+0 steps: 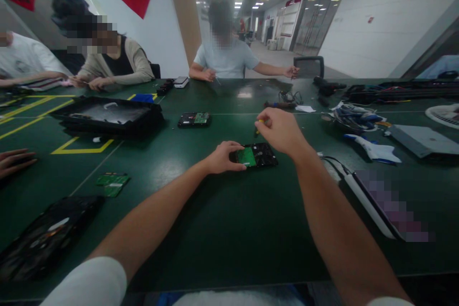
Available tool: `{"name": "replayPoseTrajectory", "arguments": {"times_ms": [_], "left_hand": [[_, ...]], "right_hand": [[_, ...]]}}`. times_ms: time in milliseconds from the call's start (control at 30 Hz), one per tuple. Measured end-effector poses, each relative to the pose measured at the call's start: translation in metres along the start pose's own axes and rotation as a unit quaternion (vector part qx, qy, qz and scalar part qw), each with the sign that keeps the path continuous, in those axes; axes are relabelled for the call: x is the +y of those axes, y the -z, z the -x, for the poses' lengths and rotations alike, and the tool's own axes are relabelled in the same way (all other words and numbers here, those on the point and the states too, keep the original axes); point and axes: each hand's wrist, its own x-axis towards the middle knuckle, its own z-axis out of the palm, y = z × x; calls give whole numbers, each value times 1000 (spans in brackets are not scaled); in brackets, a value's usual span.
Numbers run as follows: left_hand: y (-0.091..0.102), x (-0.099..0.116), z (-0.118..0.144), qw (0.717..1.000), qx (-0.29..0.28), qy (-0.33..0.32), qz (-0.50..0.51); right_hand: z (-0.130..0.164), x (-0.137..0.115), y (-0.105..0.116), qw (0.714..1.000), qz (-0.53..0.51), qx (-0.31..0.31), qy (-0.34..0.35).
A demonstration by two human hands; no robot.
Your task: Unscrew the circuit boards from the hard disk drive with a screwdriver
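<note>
We've got the hard drive (257,155) flat on the green table (222,229), circuit board up, right at centre. Our left hand (225,157) pins its near-left edge, fingers curled onto it. Our right hand (281,130) hovers just above, pinching a yellow-handled screwdriver (258,124). Beyond lies a second drive (194,119), black trays (107,115) to the left, loose green boards (112,183) nearer us.
</note>
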Motion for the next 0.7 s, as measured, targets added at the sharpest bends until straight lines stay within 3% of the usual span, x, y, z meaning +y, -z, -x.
{"name": "replayPoseTrajectory", "arguments": {"times_ms": [200, 700], "left_hand": [[-2, 1, 1, 1000, -9, 14, 12], [-6, 1, 0, 999, -5, 26, 46]], "right_hand": [[1, 3, -5, 998, -29, 33, -48], [1, 8, -2, 999, -42, 4, 9]]}}
